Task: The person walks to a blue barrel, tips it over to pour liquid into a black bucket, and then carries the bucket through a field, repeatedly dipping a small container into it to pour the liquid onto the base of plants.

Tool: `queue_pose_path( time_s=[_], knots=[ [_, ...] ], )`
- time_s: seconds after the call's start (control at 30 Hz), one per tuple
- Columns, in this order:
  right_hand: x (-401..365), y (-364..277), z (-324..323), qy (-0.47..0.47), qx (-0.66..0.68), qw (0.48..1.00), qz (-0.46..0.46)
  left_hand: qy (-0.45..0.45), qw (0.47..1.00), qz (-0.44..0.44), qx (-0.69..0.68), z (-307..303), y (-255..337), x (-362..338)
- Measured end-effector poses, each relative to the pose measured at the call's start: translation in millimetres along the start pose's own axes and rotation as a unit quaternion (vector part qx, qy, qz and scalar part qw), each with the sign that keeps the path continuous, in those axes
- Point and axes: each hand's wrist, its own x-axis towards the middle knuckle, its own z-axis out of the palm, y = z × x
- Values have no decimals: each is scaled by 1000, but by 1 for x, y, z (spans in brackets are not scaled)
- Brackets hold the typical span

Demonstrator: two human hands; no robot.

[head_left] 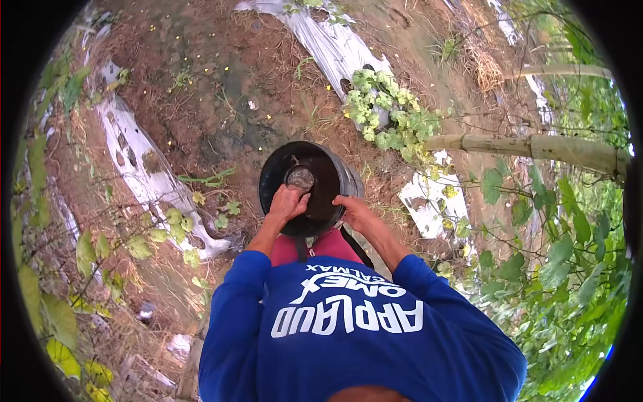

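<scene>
In front of my waist a black bucket (265,175) is tilted, its wide mouth facing up toward me. My left hand (289,203) reaches over the near rim into the mouth. Its fingers are closed at the edge of a small round container (300,178), which looks greyish brown on top. Dark brown content (328,186) shows inside the bucket beside it. On the right side, my right hand (356,212) grips the bucket's rim, with the thumb over the edge.
Strips of torn silver plastic sheeting (137,157) run over brown soil. A leafy vine (385,107) grows on another strip ahead. To the right, a thick bamboo pole (536,145) juts in among dense foliage (569,268). Leafy stems (84,251) stand at the left.
</scene>
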Motion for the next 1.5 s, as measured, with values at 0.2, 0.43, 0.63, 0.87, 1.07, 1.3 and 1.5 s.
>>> queue_pose_path(
  time_s=[0.2,0.43,0.63,0.87,1.07,1.3,1.5],
  knots=[
    [23,15,-76,60,136,986,-69,-64,990,119,35,-45,54,69],
    [48,56,-177,104,262,952,-117,-116,965,227,64,-65,113,180],
    [1,48,-192,132,372,909,-133,-195,955,178,135,-36,145,276],
    [-9,77,-230,186,459,856,-150,-263,925,150,231,-15,157,338],
    [-4,97,-257,210,486,846,-63,-298,913,143,239,-47,167,343],
    [-4,48,-218,258,465,846,-26,-129,962,203,129,-93,114,308],
    [5,27,-181,256,236,931,-111,-5,980,197,-10,-162,29,272]
  ],
)
